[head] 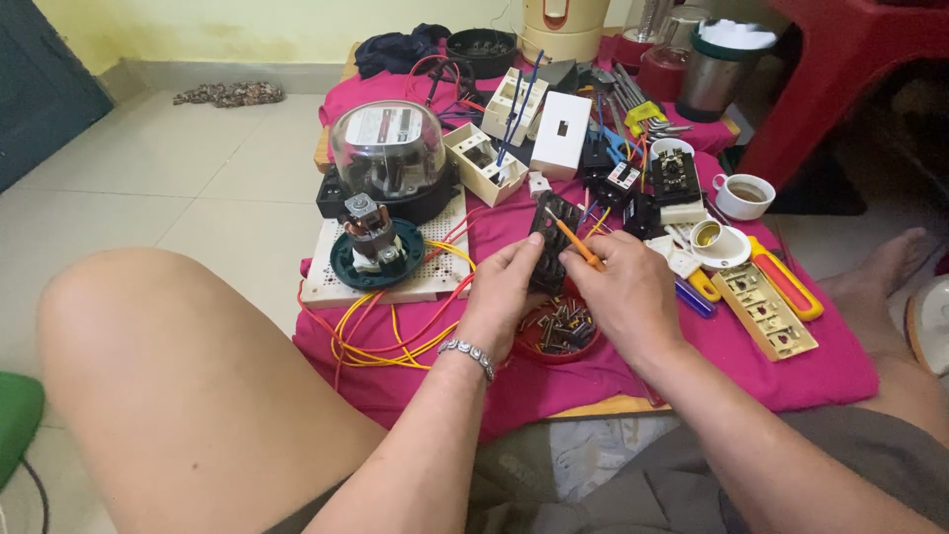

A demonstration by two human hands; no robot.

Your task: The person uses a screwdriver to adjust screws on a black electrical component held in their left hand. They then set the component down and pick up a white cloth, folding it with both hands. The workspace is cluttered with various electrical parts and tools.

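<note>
A pink cloth (791, 371) covers the low board. Over its near edge the left hand (499, 297) grips a dark switch module (552, 247), rectangular, with small holes on its face. The right hand (628, 297) pinches an orange screwdriver (573, 242) against it. Beneath sits a red dish of screws (559, 331).

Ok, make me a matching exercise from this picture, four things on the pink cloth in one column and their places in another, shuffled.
Things:
1. screwdriver
2. red dish of screws
3. cup
4. domed meter

Places:
A. far right edge of the cloth
B. right hand
C. under both hands
D. back left, behind the small motor

Pairs: 1-B, 2-C, 3-A, 4-D
</note>
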